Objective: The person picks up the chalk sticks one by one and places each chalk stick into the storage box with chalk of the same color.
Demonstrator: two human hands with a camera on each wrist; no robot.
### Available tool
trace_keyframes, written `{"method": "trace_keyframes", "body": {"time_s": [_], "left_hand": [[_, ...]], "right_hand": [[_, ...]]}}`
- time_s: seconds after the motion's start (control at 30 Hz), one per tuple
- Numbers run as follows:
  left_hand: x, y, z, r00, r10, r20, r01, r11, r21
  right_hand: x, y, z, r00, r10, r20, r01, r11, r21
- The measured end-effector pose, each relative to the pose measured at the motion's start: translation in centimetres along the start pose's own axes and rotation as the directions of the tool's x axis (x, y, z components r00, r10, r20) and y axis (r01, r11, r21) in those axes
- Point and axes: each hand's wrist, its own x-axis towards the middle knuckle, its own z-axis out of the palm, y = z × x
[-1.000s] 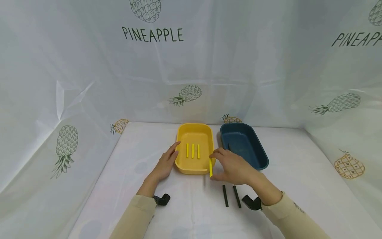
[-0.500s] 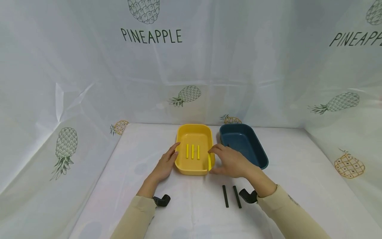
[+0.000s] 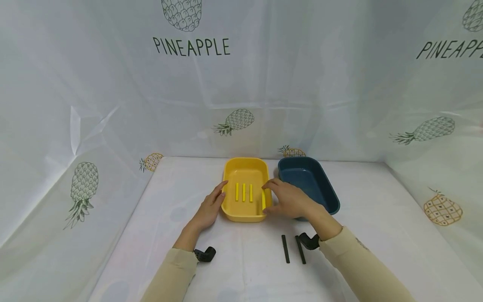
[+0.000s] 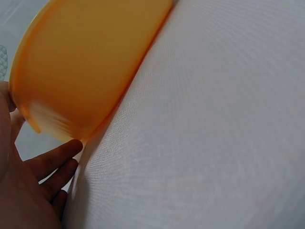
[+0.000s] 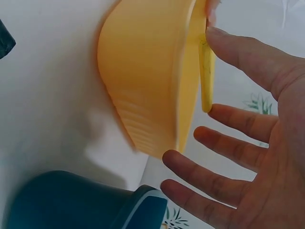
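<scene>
My right hand pinches a yellow stick by its ends between thumb and index finger, over the right side of the yellow tray. In the right wrist view the stick overlaps the tray's rim, and the other fingers are spread out. My left hand lies along the tray's left side, its fingers extended at the wall; the left wrist view shows fingertips close to the tray's base. Inside the tray, three yellow sticks lie side by side.
Right of the yellow tray stands a dark blue tray, partly hidden by my right hand. Two black sticks lie on the white tabletop in front of it. A white sheet printed with pineapples hangs behind.
My right hand has carried the yellow stick forward and slightly left, from the tray's front right corner to over its right side. The left hand has stayed in place.
</scene>
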Motion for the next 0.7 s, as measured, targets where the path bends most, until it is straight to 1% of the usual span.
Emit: {"method": "trace_keyframes", "body": {"time_s": [0.17,0.37,0.7], "left_hand": [[0.0,0.0,0.1,1.000,0.000,-0.003,0.000,1.000,0.007],[0.0,0.1,0.2,1.000,-0.003,-0.007,0.004,1.000,0.012],[-0.1,0.3,0.1,1.000,-0.008,-0.008,0.009,1.000,0.013]], "right_hand": [[0.6,0.2,0.2,1.000,0.018,0.010,-0.018,1.000,0.005],[1.1,0.5,0.5,1.000,0.011,0.017,-0.011,1.000,0.006],[2.4,0.9,1.2,0.999,0.023,0.023,-0.023,1.000,0.004]]}}
